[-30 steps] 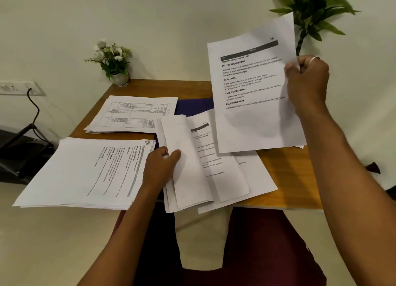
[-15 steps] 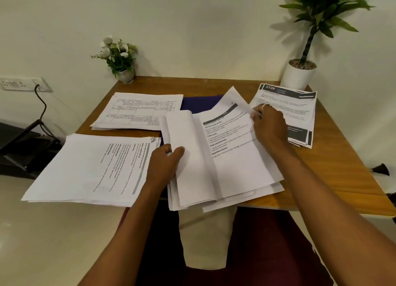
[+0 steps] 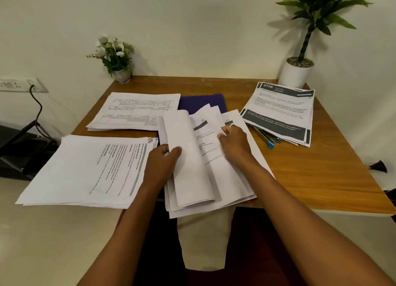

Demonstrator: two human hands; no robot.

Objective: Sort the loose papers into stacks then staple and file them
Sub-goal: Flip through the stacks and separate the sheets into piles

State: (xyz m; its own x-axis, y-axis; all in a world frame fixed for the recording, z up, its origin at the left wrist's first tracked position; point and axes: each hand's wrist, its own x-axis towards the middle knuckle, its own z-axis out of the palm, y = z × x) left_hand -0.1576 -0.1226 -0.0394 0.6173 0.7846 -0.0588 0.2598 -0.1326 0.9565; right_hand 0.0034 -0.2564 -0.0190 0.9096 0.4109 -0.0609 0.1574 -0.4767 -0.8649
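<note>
A loose pile of white papers point(image 3: 216, 178) lies at the table's front middle, its left pages folded back. My left hand point(image 3: 164, 159) grips that folded-back bundle at its left edge. My right hand point(image 3: 234, 143) pinches the edge of the top printed sheet in the pile. A stapled stack point(image 3: 90, 167) lies at the front left and overhangs the table edge. A stack with printed tables point(image 3: 137, 112) sits behind it. At the right lies a stack with dark header bars point(image 3: 280, 112). A purple folder point(image 3: 201, 103) shows behind the middle pile.
A stapler point(image 3: 267, 138) pokes out from under the right stack. A small flower pot point(image 3: 120, 71) stands at the back left and a white potted plant point(image 3: 296, 73) at the back right. The wooden table point(image 3: 317, 170) has bare room at the front right. A wall socket point(image 3: 19, 85) with a cable is left.
My right hand brought the raised sheet down onto the middle pile, then moved left and took hold of the top sheet's edge. My left hand kept gripping the folded-back pages.
</note>
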